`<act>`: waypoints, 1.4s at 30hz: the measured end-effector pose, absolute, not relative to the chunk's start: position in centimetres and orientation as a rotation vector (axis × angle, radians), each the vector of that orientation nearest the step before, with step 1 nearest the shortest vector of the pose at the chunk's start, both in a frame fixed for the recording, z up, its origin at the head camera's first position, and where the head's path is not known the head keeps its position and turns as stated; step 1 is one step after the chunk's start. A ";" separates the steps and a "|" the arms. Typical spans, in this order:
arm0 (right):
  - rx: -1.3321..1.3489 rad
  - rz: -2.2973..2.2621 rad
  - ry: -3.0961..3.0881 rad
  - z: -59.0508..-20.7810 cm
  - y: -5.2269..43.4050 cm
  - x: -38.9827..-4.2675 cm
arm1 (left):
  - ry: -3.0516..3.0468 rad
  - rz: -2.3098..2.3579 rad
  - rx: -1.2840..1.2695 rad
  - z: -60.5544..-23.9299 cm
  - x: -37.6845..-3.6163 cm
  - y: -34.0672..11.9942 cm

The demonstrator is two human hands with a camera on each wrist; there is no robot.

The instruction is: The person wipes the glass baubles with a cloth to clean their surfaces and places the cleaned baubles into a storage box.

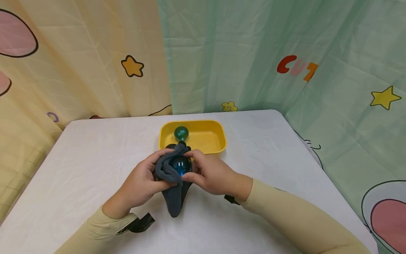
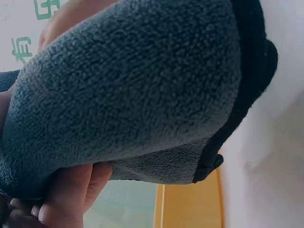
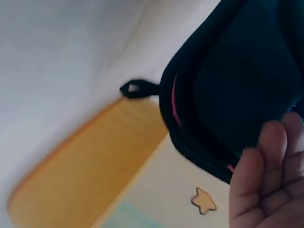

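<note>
In the head view both hands meet just in front of a yellow tub (image 1: 219,141). A blue glass ball (image 1: 180,165) sits between them, half wrapped in a grey fleece cloth (image 1: 168,173). My left hand (image 1: 144,180) grips the cloth from the left. My right hand (image 1: 207,174) holds the ball and the cloth's edge from the right. A second, green glass ball (image 1: 181,133) lies inside the tub. The left wrist view is filled by the grey fleece cloth (image 2: 128,90) with its black trim. The right wrist view shows the cloth's dark underside (image 3: 237,95) and my fingers (image 3: 270,180).
The white table (image 1: 95,158) is hemmed in by patterned curtains, yellow on the left (image 1: 79,60) and green at the back and right (image 1: 253,53). Black wrist straps (image 1: 139,224) show by both sleeves. The yellow tub appears in both wrist views too, as an edge (image 2: 190,209) and a wall (image 3: 85,161).
</note>
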State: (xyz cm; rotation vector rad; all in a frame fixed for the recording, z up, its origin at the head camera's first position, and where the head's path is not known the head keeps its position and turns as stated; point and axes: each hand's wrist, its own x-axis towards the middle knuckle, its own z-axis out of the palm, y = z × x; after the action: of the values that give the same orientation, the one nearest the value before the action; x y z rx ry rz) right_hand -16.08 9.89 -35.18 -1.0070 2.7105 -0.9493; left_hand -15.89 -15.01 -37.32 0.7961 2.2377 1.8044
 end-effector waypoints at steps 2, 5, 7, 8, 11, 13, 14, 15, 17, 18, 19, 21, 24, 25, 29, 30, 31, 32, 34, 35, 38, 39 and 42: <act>-0.915 -1.039 2.641 -35.4 9.8 -16.1 | 2.233 1.806 0.784 -37.4 -15.9 -14.9; -0.877 -1.008 2.650 -35.6 9.6 -16.0 | 2.251 1.804 0.775 -37.6 -15.9 -14.9; -0.906 -0.922 2.690 -35.5 9.5 -16.0 | 2.277 1.800 0.777 -37.6 -15.9 -14.9; -0.932 -0.871 2.710 -35.5 9.5 -15.9 | 2.287 1.800 0.780 -37.6 -16.0 -15.0; -1.043 -0.733 2.770 -35.2 9.6 -15.9 | 2.306 1.802 0.783 -37.4 -16.1 -15.0; -1.146 -0.624 2.837 -35.2 9.7 -16.0 | 2.300 1.812 0.785 -37.4 -16.1 -15.1; -1.197 -0.574 2.875 -35.2 9.7 -16.0 | 2.294 1.813 0.785 -37.3 -16.1 -15.1; -1.242 -0.528 2.912 -35.2 9.8 -16.1 | 2.288 1.815 0.784 -37.3 -16.1 -15.1; -1.297 -0.473 2.964 -35.2 9.9 -16.1 | 2.271 1.821 0.788 -37.3 -16.1 -15.1; -1.298 -0.477 2.973 -35.1 9.9 -16.2 | 2.268 1.820 0.791 -37.3 -16.0 -15.1; -1.275 -0.514 2.959 -35.1 9.9 -16.2 | 2.265 1.817 0.792 -37.3 -16.0 -15.1; -1.192 -0.645 2.893 -35.1 9.9 -16.1 | 2.258 1.813 0.793 -37.3 -16.0 -15.1; -1.035 -0.880 2.752 -35.2 9.9 -16.1 | 2.259 1.802 0.794 -37.3 -15.9 -15.0; -0.983 -0.941 2.711 -35.3 9.9 -16.1 | 2.257 1.802 0.794 -37.3 -15.9 -15.0; -0.895 -1.022 2.645 -35.8 9.6 -16.2 | 2.249 1.819 0.796 -37.6 -16.0 -14.9; -0.889 -1.016 2.642 -35.8 9.6 -16.3 | 2.250 1.823 0.798 -37.6 -16.0 -14.9; -0.900 -0.997 2.647 -35.8 9.5 -16.2 | 2.256 1.824 0.801 -37.6 -16.0 -14.9; -0.911 -0.970 2.652 -35.6 9.5 -16.2 | 2.259 1.829 0.803 -37.6 -16.0 -14.9; -0.958 -0.895 2.677 -35.4 9.5 -16.1 | 2.273 1.834 0.808 -37.6 -16.1 -15.0; -0.989 -0.840 2.704 -35.3 9.6 -16.1 | 2.280 1.835 0.806 -37.5 -16.1 -15.1; -1.131 -0.651 2.818 -35.0 9.7 -16.1 | 2.278 1.845 0.801 -37.4 -16.1 -15.2; -1.190 -0.592 2.860 -35.0 9.7 -16.1 | 2.275 1.845 0.797 -37.4 -16.1 -15.2; -1.350 -0.442 2.966 -35.1 9.8 -16.2 | 2.253 1.845 0.797 -37.4 -16.0 -15.3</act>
State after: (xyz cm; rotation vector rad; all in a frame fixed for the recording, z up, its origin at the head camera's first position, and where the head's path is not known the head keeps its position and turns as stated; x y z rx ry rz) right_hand -16.20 9.77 -35.13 -1.3496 2.9661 -0.4418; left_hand -16.03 -15.28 -37.37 0.7975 2.2534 1.8445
